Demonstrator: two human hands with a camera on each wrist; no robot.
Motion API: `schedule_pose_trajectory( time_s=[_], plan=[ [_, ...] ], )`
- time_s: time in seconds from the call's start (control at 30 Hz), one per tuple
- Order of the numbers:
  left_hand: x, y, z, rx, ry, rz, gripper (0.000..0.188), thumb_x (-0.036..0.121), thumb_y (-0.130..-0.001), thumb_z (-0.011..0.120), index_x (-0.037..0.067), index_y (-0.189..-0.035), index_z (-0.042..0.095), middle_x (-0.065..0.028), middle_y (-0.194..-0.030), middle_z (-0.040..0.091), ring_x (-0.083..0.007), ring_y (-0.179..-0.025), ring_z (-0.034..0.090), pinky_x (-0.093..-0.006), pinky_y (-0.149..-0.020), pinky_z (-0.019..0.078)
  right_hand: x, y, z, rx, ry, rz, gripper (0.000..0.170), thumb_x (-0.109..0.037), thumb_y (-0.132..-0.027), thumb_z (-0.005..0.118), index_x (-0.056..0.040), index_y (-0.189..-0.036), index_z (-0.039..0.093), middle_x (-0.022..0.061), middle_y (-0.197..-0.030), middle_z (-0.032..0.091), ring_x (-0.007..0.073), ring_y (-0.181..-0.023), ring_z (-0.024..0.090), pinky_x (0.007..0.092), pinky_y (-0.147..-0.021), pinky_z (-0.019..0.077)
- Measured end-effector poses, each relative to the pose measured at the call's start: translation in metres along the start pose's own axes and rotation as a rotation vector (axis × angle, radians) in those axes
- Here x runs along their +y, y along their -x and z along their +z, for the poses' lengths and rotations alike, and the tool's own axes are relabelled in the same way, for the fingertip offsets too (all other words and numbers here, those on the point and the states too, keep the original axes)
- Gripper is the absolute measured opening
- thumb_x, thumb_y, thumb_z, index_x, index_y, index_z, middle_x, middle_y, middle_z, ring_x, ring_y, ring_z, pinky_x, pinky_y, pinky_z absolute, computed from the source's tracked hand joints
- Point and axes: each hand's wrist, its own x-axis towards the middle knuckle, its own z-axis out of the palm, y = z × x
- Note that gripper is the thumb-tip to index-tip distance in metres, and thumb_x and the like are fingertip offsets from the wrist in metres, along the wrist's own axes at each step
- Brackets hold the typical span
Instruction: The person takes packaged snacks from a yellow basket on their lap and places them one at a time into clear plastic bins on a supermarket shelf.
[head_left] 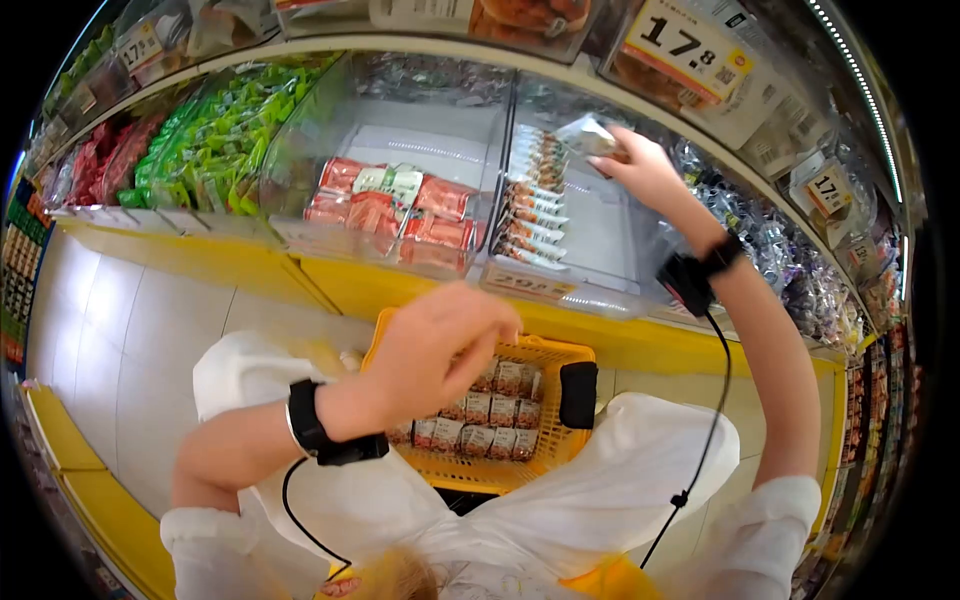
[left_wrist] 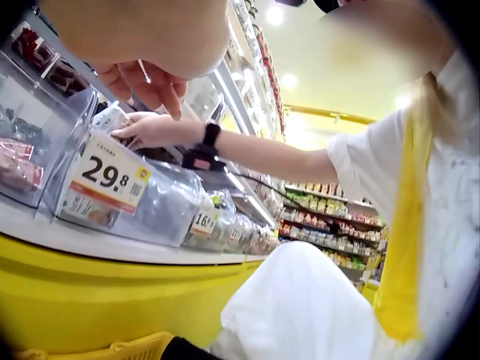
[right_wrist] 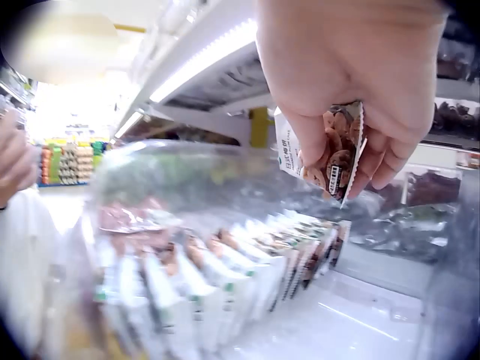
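Note:
My right hand (head_left: 648, 172) pinches a small snack packet (right_wrist: 339, 154) with a white panel and a brown food picture, its edge zigzag-cut. It is above the right part of a clear plastic bin (head_left: 607, 235). Along that bin's left side stands a row of similar packets (right_wrist: 199, 296), upright and leaning on one another. My left hand (head_left: 425, 352) hovers over a yellow basket (head_left: 485, 478), fingers loosely bent, nothing in them. Inside the basket, similar packets (head_left: 478, 410) lie in neat rows, partly hidden by the left hand.
A neighbouring bin to the left holds red packets (head_left: 440, 230); green packets (head_left: 215, 130) fill another further left. Wrapped goods (head_left: 790, 250) fill bins at right. An upper shelf edge (head_left: 420, 48) with price cards (head_left: 683, 48) overhangs the bins. Black cables hang from both wrists.

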Motion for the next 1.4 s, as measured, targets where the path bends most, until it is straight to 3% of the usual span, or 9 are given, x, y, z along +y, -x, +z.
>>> schedule_pose_trajectory(
  time_s=[0.03, 0.13, 0.27, 0.57, 0.77, 0.97, 1.03, 1.2, 1.4],
  plan=[
    [-0.006, 0.008, 0.006, -0.077, 0.064, -0.029, 0.016, -0.004, -0.083, 0.055, 0.006, -0.092, 0.064, -0.0065, -0.084, 0.067, -0.0246, -0.078, 0.064, -0.0338, -0.073, 0.0496, 0.010, -0.023, 0.003, -0.117, 0.089, 0.106, 0.052, -0.022, -0.086, 0.070, 0.0017, -0.128, 0.052, 0.0175, -0.104, 0.068, 0.0227, -0.092, 0.066, 0.0334, -0.083, 0.0502],
    [-0.007, 0.023, 0.017, -0.222, 0.190, -0.101, 0.015, -0.002, -0.082, 0.057, 0.007, -0.092, 0.064, -0.0064, -0.085, 0.066, -0.0254, -0.080, 0.063, -0.0359, -0.072, 0.0500, 0.045, -0.055, 0.021, -0.088, 0.337, -0.008, 0.047, -0.016, -0.083, 0.069, 0.0028, -0.124, 0.054, 0.0252, -0.109, 0.064, 0.0425, -0.101, 0.061, 0.0424, -0.087, 0.0486],
    [-0.002, 0.034, 0.016, -0.271, 0.214, 0.053, 0.015, 0.001, -0.082, 0.059, 0.008, -0.095, 0.064, -0.0053, -0.082, 0.064, -0.0255, -0.078, 0.062, -0.0362, -0.071, 0.0504, 0.066, -0.062, 0.032, -0.149, 0.355, 0.120, 0.033, -0.015, -0.081, 0.068, -0.0029, -0.110, 0.061, 0.0212, -0.106, 0.065, 0.0408, -0.104, 0.059, 0.0471, -0.086, 0.0478],
    [0.003, 0.034, 0.006, -0.316, 0.318, -0.030, 0.015, 0.002, -0.083, 0.061, 0.008, -0.096, 0.064, -0.0040, -0.082, 0.064, -0.0245, -0.078, 0.062, -0.0362, -0.070, 0.0512, 0.062, -0.075, 0.051, -0.141, 0.435, 0.071, 0.035, -0.016, -0.081, 0.069, -0.0104, -0.116, 0.064, 0.0156, -0.106, 0.067, 0.0350, -0.103, 0.062, 0.0444, -0.084, 0.0500],
    [0.004, 0.033, 0.005, -0.353, 0.253, -0.011, 0.015, 0.003, -0.082, 0.062, 0.008, -0.097, 0.064, -0.0047, -0.083, 0.064, -0.0248, -0.078, 0.062, -0.0359, -0.070, 0.0514, 0.040, -0.080, 0.033, -0.272, 0.570, -0.013, 0.041, -0.011, -0.081, 0.069, -0.0029, -0.121, 0.060, 0.0187, -0.100, 0.068, 0.0353, -0.096, 0.064, 0.0416, -0.081, 0.0492],
    [0.003, 0.032, 0.008, -0.365, 0.236, 0.013, 0.016, 0.003, -0.082, 0.062, 0.009, -0.097, 0.064, -0.0046, -0.084, 0.064, -0.0244, -0.078, 0.061, -0.0355, -0.069, 0.0513, 0.044, -0.083, 0.043, -0.102, 0.265, -0.014, 0.044, -0.014, -0.087, 0.066, -0.0006, -0.127, 0.055, 0.0208, -0.103, 0.066, 0.0331, -0.093, 0.064, 0.0378, -0.083, 0.0490],
    [0.002, 0.033, 0.010, -0.371, 0.247, 0.005, 0.016, 0.003, -0.082, 0.062, 0.008, -0.097, 0.064, -0.0046, -0.084, 0.064, -0.0244, -0.078, 0.061, -0.0356, -0.070, 0.0513, 0.037, -0.084, 0.053, -0.058, 0.026, -0.187, 0.045, -0.015, -0.089, 0.063, -0.0015, -0.130, 0.051, 0.0237, -0.107, 0.064, 0.0362, -0.093, 0.062, 0.0392, -0.084, 0.0481],
    [0.000, 0.034, 0.014, -0.384, 0.246, 0.004, 0.015, 0.004, -0.083, 0.062, 0.008, -0.097, 0.064, -0.0045, -0.085, 0.065, -0.0242, -0.079, 0.062, -0.0360, -0.070, 0.0514, 0.026, -0.084, 0.061, -0.084, 0.106, -0.215, 0.051, -0.014, -0.091, 0.061, -0.0028, -0.137, 0.042, 0.0283, -0.106, 0.061, 0.0415, -0.094, 0.060, 0.0417, -0.085, 0.0463],
    [0.000, 0.038, 0.016, -0.407, 0.243, 0.010, 0.014, 0.004, -0.083, 0.061, 0.008, -0.097, 0.064, -0.0045, -0.084, 0.065, -0.0251, -0.080, 0.062, -0.0358, -0.070, 0.0515, 0.033, -0.085, 0.049, -0.227, 0.055, -0.099, 0.055, -0.017, -0.095, 0.058, -0.0034, -0.143, 0.035, 0.0226, -0.103, 0.065, 0.0288, -0.091, 0.064, 0.0384, -0.080, 0.0501]
  ],
)
